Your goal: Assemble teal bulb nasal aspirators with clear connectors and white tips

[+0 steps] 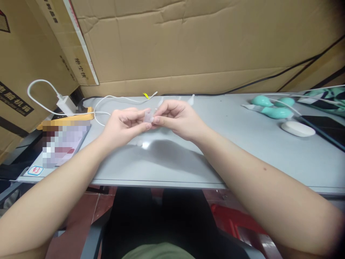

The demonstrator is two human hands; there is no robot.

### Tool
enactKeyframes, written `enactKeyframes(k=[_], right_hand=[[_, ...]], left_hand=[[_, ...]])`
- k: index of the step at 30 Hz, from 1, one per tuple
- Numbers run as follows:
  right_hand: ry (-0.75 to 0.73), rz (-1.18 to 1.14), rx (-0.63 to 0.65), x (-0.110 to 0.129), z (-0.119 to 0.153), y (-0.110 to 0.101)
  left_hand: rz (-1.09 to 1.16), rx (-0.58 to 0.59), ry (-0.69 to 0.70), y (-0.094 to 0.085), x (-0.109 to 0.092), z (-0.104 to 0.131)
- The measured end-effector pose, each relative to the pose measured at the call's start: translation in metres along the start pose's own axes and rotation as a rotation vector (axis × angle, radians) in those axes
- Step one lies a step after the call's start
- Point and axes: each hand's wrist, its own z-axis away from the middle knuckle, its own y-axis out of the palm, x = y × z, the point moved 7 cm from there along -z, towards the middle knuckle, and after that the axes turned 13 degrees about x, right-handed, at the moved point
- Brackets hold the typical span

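A small translucent whitish piece (148, 116) is held between my two hands above the grey table (167, 169). My left hand (126, 124) pinches it from the left with thumb and fingers. From the right, my right hand (178, 118) grips its edge between thumb and forefinger, the fingertips nearly touching those of the left. Small pale translucent items lie on the table behind the hands, one of them (191, 100) just past the right knuckles. More pale bits (138, 142) lie below the left hand, beside a bright reflection.
On the left are a white charger (66, 105), an orange power strip (86, 114) and a blurred flat item (67, 144). Teal objects (277, 111), a white oval case (298, 128) and a dark device (327, 129) lie right. Cardboard (202, 46) stands behind.
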Motion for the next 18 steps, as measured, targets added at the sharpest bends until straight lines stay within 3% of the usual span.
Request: enactKeyframes(k=[5,10,14,18], right_hand=[[-0.029,0.031,-0.005,0.003,0.0,0.006],[-0.101,0.176,0.047,0.011,-0.003,0.011],[-0.139,0.279,0.158,0.014,0.0,0.013],[-0.167,0.446,0.12,0.015,0.005,0.007]], left_hand=[[-0.07,0.044,-0.029,0.0,-0.006,-0.002],[0.017,0.142,-0.054,0.001,-0.01,-0.008],[0.05,0.202,-0.124,0.001,-0.001,-0.007],[0.146,0.154,-0.152,-0.001,0.009,-0.004]])
